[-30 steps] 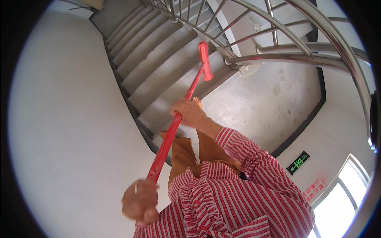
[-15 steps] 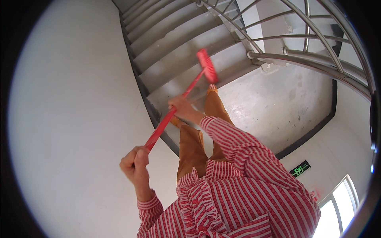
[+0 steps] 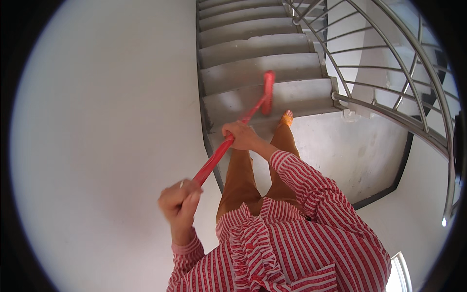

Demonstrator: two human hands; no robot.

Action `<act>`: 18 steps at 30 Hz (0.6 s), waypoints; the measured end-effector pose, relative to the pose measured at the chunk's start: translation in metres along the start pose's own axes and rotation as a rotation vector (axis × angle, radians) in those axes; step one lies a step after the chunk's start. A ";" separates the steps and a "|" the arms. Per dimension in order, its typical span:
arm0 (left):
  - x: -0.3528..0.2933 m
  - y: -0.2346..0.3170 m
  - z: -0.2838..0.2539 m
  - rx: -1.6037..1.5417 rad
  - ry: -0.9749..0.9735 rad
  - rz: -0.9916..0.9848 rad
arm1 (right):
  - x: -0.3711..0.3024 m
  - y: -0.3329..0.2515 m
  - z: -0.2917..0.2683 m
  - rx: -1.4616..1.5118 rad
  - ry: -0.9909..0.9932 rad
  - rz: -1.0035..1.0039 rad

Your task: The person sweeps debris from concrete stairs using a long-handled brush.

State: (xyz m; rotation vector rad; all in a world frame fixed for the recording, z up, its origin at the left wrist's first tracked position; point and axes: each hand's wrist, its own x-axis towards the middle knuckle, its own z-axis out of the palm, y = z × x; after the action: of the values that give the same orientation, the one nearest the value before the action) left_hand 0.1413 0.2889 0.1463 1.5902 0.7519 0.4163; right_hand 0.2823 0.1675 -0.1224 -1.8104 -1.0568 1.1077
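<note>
A red broom point(image 3: 212, 164) slants up and away in front of me, its long handle gripped by both hands. Around the top end of the handle my left hand point(image 3: 180, 200) is closed, close to the white wall. Farther down the shaft my right hand point(image 3: 242, 135) wraps around it, fingers closed. The broom's head point(image 3: 268, 92), slightly blurred, is over the lowest steps, just left of my forward foot point(image 3: 287, 117) in an orange sandal. Its bristle tips are too blurred to tell whether they touch the step.
Grey concrete stairs point(image 3: 258, 44) rise ahead, with chipped edges. A metal railing point(image 3: 389, 107) runs along the right side. On the left stands a plain white wall point(image 3: 107, 121) with a dark base strip. The landing floor point(image 3: 348, 155) lies to my right, and a window point(image 3: 400, 275) shows at lower right.
My view has turned, so stairs and railing look straighter and the exit sign has left the picture. Both hands still hold the broom; its head now appears farther right and stands more upright.
</note>
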 end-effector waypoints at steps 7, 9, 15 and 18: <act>0.001 -0.002 0.021 0.066 0.019 -0.002 | 0.025 0.034 0.039 0.014 -0.070 -0.033; -0.003 0.004 0.028 0.145 0.037 0.066 | 0.032 0.027 0.047 0.045 -0.026 -0.101; -0.029 0.046 0.015 0.032 0.124 0.012 | 0.013 -0.020 0.049 0.057 0.117 -0.144; -0.015 0.050 0.017 0.136 0.071 -0.133 | 0.001 -0.002 0.049 0.023 0.117 -0.101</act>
State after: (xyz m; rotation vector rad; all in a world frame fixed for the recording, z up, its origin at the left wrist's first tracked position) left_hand 0.1534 0.2651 0.1946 1.6474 0.9511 0.3316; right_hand 0.2365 0.1781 -0.1376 -1.7614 -1.0497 0.9390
